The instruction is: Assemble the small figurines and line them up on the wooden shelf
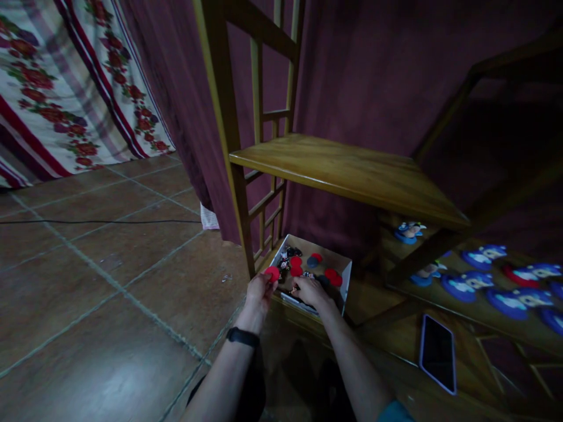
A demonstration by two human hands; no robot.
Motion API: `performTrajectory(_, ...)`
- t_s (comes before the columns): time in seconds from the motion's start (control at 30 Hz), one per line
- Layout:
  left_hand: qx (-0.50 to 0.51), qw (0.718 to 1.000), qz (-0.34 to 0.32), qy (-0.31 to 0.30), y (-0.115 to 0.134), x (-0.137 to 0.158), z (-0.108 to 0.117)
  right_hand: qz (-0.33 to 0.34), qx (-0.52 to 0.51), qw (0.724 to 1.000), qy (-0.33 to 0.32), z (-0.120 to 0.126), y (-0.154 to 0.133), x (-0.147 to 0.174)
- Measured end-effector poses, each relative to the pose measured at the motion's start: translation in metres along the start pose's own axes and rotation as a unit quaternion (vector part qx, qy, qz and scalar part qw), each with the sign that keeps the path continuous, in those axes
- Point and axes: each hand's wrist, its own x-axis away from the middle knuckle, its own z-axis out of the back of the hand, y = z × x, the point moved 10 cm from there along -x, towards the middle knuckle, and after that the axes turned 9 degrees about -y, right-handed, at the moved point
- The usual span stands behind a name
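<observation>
My left hand (pixel 260 290) pinches a red disc (pixel 272 273) at the near left corner of a shallow white box (pixel 347 275). A dark band circles that wrist. My right hand (pixel 309 291) reaches into the box, its fingers closed around a small dark figure (pixel 295 288), mostly hidden by the hand. More red discs (pixel 333 277) and grey-blue discs (pixel 312 262) lie in the box. Small dark figures (pixel 288 255) are heaped along its left side.
The box stands on the low board of a wooden shelf unit (pixel 343 167). Several small figures on blue bases (pixel 468 284) stand on a shelf to the right, one on a red base (pixel 519 275). A phone (pixel 438 353) lies below them. A black cable (pixel 101 222) crosses the tiled floor.
</observation>
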Motion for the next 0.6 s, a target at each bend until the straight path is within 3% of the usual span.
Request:
performTrajectory(0.13,-0.014,1.000,-0.011,-0.002,0.000,0.000,-0.001,-0.026,-0.059,0.997,0.043,0.023,0.020,0.012)
performTrajectory(0.33,-0.079,0.994,-0.074,-0.029,0.002,0.003,-0.018,-0.095,-0.169,0.964,0.183,0.069,0.073,0.060)
performTrajectory(0.47,-0.154,0.981,-0.090,-0.076,-0.012,0.004,-0.039,-0.061,-0.260,0.931,0.248,0.076,0.085,0.095)
performTrajectory(0.6,-0.232,0.957,-0.127,-0.121,-0.030,0.006,-0.060,-0.067,-0.276,0.926,0.249,0.069,0.085,0.106)
